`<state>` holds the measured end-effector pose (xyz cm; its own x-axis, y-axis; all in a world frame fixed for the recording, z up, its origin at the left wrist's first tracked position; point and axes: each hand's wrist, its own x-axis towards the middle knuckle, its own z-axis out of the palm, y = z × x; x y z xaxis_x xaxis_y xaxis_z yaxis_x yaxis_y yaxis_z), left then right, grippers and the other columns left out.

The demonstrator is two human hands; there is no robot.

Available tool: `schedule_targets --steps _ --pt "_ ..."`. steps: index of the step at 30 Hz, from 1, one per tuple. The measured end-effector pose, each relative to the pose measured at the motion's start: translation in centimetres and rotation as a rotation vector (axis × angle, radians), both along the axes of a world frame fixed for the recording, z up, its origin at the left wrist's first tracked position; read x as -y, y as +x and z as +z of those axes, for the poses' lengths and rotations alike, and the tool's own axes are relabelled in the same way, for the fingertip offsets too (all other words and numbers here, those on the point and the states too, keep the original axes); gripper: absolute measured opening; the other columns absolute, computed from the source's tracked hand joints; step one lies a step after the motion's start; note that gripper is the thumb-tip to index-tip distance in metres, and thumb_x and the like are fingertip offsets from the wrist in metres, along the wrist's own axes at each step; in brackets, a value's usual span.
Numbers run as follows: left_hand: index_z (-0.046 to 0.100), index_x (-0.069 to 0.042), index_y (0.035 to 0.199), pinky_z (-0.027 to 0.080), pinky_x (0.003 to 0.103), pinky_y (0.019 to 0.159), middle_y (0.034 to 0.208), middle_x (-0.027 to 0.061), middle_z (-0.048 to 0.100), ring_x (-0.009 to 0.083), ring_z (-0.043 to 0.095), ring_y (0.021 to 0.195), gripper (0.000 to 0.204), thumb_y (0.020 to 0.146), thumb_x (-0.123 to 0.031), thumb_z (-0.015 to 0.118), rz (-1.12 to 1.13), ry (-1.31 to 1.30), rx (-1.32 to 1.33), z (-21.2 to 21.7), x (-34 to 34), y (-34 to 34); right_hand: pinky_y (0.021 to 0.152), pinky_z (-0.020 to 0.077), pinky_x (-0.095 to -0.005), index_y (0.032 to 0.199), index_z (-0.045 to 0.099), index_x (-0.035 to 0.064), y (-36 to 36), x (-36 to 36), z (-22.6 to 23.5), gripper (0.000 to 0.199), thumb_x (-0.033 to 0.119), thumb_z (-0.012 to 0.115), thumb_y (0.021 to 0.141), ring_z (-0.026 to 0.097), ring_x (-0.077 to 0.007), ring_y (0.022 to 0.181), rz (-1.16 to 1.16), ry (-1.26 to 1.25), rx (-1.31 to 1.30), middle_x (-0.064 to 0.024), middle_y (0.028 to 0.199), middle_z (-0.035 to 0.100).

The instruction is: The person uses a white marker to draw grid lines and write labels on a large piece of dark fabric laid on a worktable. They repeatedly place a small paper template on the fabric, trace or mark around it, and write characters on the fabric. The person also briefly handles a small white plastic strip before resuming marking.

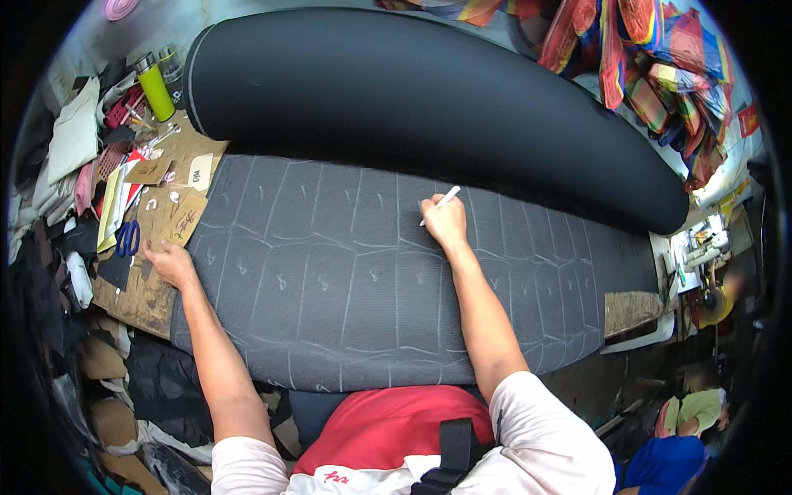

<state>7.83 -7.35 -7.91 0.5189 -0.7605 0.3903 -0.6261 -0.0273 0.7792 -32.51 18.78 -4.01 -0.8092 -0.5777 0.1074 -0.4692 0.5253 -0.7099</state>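
Observation:
A dark grey fabric sheet (346, 313) lies spread over the table, covered in white chalk lines that form a grid of panels with marks inside. My right hand (444, 219) rests on the fabric near its far edge and holds a white marking pencil (441, 203), tip down on the cloth. My left hand (169, 262) lies flat on the brown cardboard (148, 301) at the fabric's left edge, fingers apart, holding nothing. A large roll of black fabric (429, 99) lies across the table just behind the sheet.
Blue-handled scissors (127, 238), cardboard templates (177, 216), a green bottle (154, 89) and a pink basket (124, 106) crowd the left side. Colourful striped bags (660, 66) hang at the upper right. A person in a green top (697, 408) sits at lower right.

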Motion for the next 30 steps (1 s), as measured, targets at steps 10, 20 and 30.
schedule_targets --steps 10,20,30 --pt "0.041 -0.004 0.132 0.044 0.049 0.085 0.107 0.0291 0.061 0.0442 0.059 0.096 0.050 0.088 -0.024 0.051 0.002 0.021 0.079 -0.9 1.0 0.6 0.062 0.0467 -0.0419 0.064 0.058 0.0008 -5.7 -6.2 0.1 0.024 0.023 0.055 0.073 0.061 -0.0326 0.062 -0.031 0.090 -0.069 -0.0176 0.064 0.062" --pt "0.044 -0.004 0.130 0.044 0.048 0.083 0.109 0.0270 0.061 0.0431 0.059 0.097 0.048 0.087 -0.025 0.052 0.001 -0.009 0.116 -1.0 1.0 0.8 0.065 0.0467 -0.0450 0.065 0.060 0.0015 -9.2 -10.4 -0.2 0.025 0.025 0.054 0.072 0.061 -0.0361 0.066 -0.110 -0.006 -0.015 -0.0196 0.065 0.061" --pt "0.045 -0.006 0.128 0.044 0.049 0.082 0.110 0.0253 0.061 0.0433 0.060 0.095 0.047 0.088 -0.030 0.050 -0.006 -0.090 0.187 -2.2 2.1 1.6 0.064 0.0469 -0.0423 0.064 0.060 0.0036 -13.3 -16.0 -0.4 0.024 0.025 0.058 0.073 0.061 -0.0317 0.065 -0.320 0.037 -0.089 -0.0158 0.066 0.063"
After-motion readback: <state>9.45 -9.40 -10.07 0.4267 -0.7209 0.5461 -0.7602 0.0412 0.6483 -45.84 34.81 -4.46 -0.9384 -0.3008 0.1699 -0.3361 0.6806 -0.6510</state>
